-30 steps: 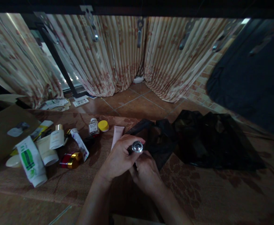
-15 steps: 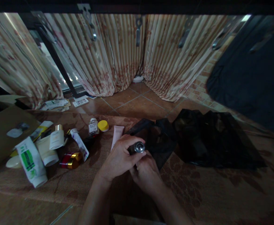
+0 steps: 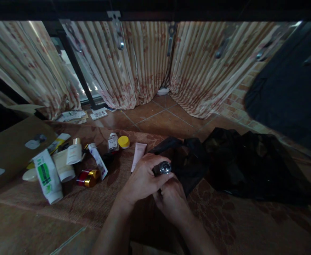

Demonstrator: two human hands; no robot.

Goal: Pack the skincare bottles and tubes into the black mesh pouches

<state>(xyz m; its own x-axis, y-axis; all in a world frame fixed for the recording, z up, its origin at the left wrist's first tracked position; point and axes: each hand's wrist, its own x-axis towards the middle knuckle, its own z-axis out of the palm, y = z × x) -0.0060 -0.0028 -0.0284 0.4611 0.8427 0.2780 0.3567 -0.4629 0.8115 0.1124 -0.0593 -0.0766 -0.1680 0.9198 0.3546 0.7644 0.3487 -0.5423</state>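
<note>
My left hand (image 3: 142, 177) is closed around a dark cylinder with a shiny round end (image 3: 165, 167), which points up toward me. Its exact kind cannot be made out. Just below, my right hand (image 3: 172, 196) is closed against the cylinder's lower part, with most of its fingers hidden. Beyond my left hand lies a pale pink tube (image 3: 139, 156) on the patterned brown cloth (image 3: 89, 209). A black plastic bag (image 3: 190, 159) spreads behind and to the right of my hands.
Left on the cloth are a white-green tube (image 3: 47, 177), a white bottle with gold cap (image 3: 74, 152), a red-gold jar (image 3: 88, 177), a small clear bottle (image 3: 113, 142) and a yellow lid (image 3: 124, 142). A cardboard box (image 3: 17, 152) stands far left. Another black bag (image 3: 259, 166) lies right.
The view has turned slightly left, so the surroundings appear farther right. Both hands keep their grip on the dark cylinder, with little visible change in pose.
</note>
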